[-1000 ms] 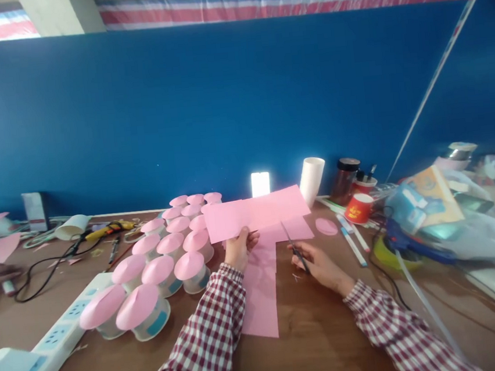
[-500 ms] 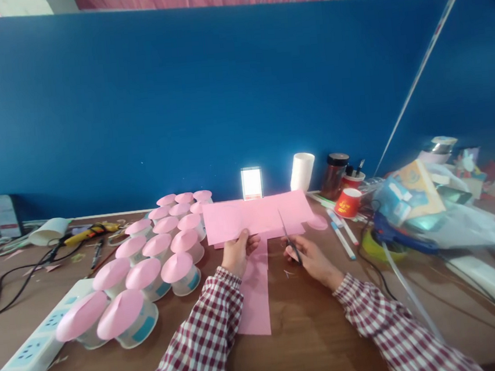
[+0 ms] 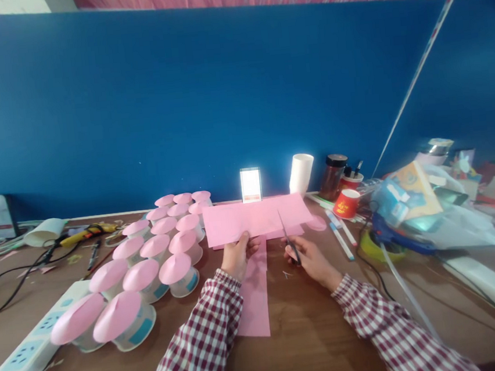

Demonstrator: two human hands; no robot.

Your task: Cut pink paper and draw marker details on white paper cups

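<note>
My left hand pinches the lower edge of a pink paper sheet, thumb on top, holding it above the table. In my right hand is a pair of scissors, its blades pointing up and away across the sheet's right part. Whether the blades are parted is too fine to tell. Beneath, a pink paper strip lies on the wooden table, partly hidden by my left hand and the held sheet. To the left stand several paper cups topped with pink paper cones.
Left are a white power strip and a yellow glue gun with its cable. Markers, a red cup and a white roll sit right of centre. Farther right are blue-handled tape and plastic bags.
The view has shifted slightly, so most things appear a little farther left. Both hands keep nearly the same pose on the sheet and scissors.
</note>
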